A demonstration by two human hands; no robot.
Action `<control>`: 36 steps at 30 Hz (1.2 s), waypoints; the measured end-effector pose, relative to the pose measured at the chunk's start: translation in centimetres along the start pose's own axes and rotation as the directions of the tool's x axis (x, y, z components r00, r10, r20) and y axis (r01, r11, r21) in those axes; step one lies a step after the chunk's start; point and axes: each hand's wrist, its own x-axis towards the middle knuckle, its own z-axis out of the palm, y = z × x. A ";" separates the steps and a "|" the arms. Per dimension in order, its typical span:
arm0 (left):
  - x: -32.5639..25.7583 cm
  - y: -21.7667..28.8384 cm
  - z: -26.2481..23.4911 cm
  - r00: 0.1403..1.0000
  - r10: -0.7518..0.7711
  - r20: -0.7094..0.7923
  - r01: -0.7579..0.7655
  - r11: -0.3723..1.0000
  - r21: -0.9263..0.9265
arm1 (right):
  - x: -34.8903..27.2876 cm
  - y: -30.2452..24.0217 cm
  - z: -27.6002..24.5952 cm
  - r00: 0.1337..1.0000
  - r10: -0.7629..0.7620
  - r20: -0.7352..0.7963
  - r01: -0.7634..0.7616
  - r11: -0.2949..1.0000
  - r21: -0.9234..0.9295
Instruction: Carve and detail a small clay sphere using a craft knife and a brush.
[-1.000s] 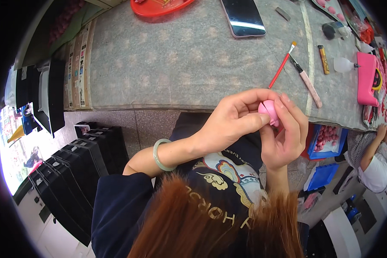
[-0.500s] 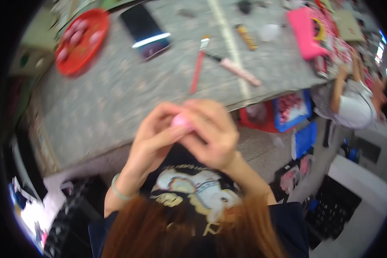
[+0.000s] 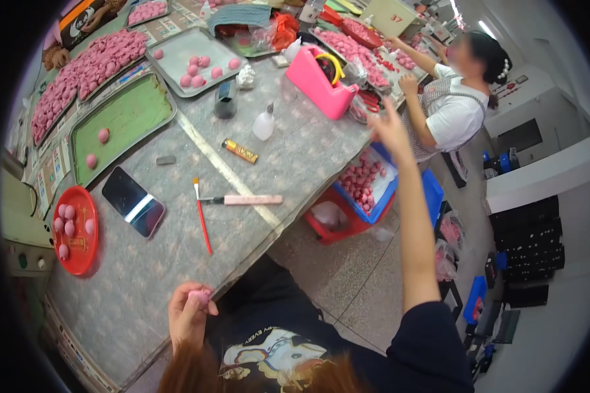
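My left hand [image 3: 185, 316] is closed around a small pink ball [image 3: 201, 297], pinched between thumb and fingers at the table's front edge. The fingers partly cover it. My right arm stretches out to the right. My right hand [image 3: 393, 134] is open, its fingers apart, over the table's right edge. It is nearest to a bright pink tape dispenser [image 3: 321, 82] and some red-handled tools [image 3: 368, 101] beside it. I cannot tell whether it touches them. Below that hand stands a blue crate [image 3: 388, 196] with many small pink pieces [image 3: 362, 177].
A red plate [image 3: 78, 252] of pink balls, a phone [image 3: 134, 202], a brush [image 3: 203, 219] and a pink-handled tool [image 3: 252, 200] lie on the table. Beyond are a lighter [image 3: 240, 150], squeeze bottle [image 3: 263, 124], green tray [image 3: 128, 118] and grey tray [image 3: 177, 49]. A co-worker [image 3: 449, 98] works at right.
My hands have parted: the left has gone down left with the pink ball, and the right has reached far out to the right. The view has swung toward the right and the far table.
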 end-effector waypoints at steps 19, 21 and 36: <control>-0.5 -0.6 2.0 0.859 0.505 -0.092 -0.307 0.648 0.697 | -25.5 -10.0 20.5 0.737 -0.467 0.489 0.169 0.828 0.535; -0.7 -0.6 1.9 0.876 0.464 -0.132 -0.265 0.692 0.671 | -25.8 -10.2 20.4 0.737 -0.449 0.505 0.126 0.826 0.550; -0.5 -1.4 1.8 0.833 0.550 0.065 -0.381 0.483 0.789 | -25.8 -12.1 19.6 0.687 -0.192 0.701 -0.485 0.598 0.639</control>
